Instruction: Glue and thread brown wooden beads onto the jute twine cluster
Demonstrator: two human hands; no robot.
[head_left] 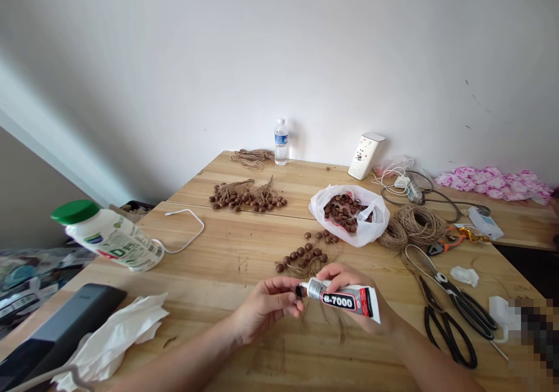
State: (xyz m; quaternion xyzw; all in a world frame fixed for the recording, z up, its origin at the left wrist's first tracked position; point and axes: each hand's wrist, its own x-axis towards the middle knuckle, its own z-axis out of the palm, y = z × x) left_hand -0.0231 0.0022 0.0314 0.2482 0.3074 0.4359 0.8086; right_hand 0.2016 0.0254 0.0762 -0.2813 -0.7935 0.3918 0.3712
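My left hand (264, 307) pinches a small brown nutshell (301, 290) between thumb and fingers; its dark hollow side faces right. A white and silver B-7000 glue tube (338, 300) is gripped in my right hand (347, 276), lying nearly level. Its nozzle tip is at the shell; whether glue is coming out cannot be seen. Just beyond my hands, several round brown nuts (305, 256) lie with jute strings on the wooden table (209, 299). Further back, a white plastic bag (371, 229) holds many brown shells (345, 208).
Bundles of nuts on strings (247, 197) lie at the back. Jute coils (421, 222), pliers (448, 240) and scissors (449, 328) are on the right. At left stand a green-capped bottle (113, 237), tissue (117, 331) and a grey device (61, 328). A water bottle (281, 142) stands by the wall.
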